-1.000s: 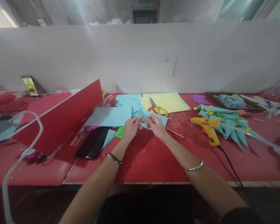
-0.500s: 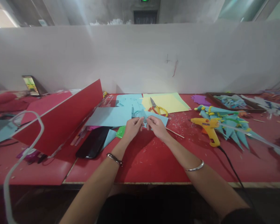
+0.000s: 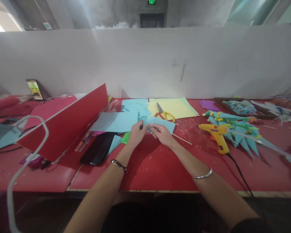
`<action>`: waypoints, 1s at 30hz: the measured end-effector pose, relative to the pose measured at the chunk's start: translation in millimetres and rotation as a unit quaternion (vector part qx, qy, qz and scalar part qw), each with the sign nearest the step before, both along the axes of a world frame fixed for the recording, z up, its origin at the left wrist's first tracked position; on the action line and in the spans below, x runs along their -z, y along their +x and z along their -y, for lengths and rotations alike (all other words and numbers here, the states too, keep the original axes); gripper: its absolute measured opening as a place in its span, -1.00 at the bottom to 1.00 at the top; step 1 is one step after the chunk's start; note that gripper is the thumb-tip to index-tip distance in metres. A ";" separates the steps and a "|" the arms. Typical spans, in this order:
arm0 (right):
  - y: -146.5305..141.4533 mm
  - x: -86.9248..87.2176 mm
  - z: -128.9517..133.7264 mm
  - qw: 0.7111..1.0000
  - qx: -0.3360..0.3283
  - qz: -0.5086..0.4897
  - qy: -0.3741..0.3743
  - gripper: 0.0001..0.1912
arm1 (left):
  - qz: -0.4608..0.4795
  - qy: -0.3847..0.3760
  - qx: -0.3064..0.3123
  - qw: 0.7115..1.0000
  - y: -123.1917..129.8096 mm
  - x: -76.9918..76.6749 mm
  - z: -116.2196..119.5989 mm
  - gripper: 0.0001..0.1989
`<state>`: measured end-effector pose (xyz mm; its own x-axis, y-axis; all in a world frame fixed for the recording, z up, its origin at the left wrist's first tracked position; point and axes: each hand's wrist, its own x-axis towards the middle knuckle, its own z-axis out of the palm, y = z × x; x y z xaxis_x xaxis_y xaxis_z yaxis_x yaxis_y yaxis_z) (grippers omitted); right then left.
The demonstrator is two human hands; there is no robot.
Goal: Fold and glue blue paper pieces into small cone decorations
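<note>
**Pinching a blue paper scrap (image 3: pixel 146 123) over the red bench (image 3: pixel 147 168)**

Shows a stiff, flat red board (image 3: pixel 68 129) at left, then a glossy black phone (image 3: pixel 97 149). Clamps the blue paper scrap in the left hand (image 3: pixel 137 133); has the right hand (image 3: pixel 162 134) bunched beside it, cannot tell whether gripping. Ends with metal-bladed scissors (image 3: pixel 160 109), a plastic glue gun (image 3: pixel 217 134), pointed blue cones (image 3: pixel 241 132).

Left hand (image 3: pixel 137 133) partly hides blue paper piece (image 3: pixel 146 122); bottom edge cuts off white tube (image 3: pixel 10 194)
</note>
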<state>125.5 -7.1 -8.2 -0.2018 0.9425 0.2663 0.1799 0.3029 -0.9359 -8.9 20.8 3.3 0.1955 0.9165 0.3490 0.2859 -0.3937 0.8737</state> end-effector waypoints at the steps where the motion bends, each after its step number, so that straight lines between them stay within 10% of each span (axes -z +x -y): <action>1: 0.0 0.5 -0.4 1.000 -0.002 -0.003 0.001 -0.72 | 0.003 -0.002 -0.005 1.000 0.3 -0.5 0.5 -0.66; 30: -4.3 -2.1 1.4 1.000 -0.023 -0.002 0.011 -0.69 | 0.135 -0.020 -0.037 0.990 2.8 3.2 -2.4 -0.67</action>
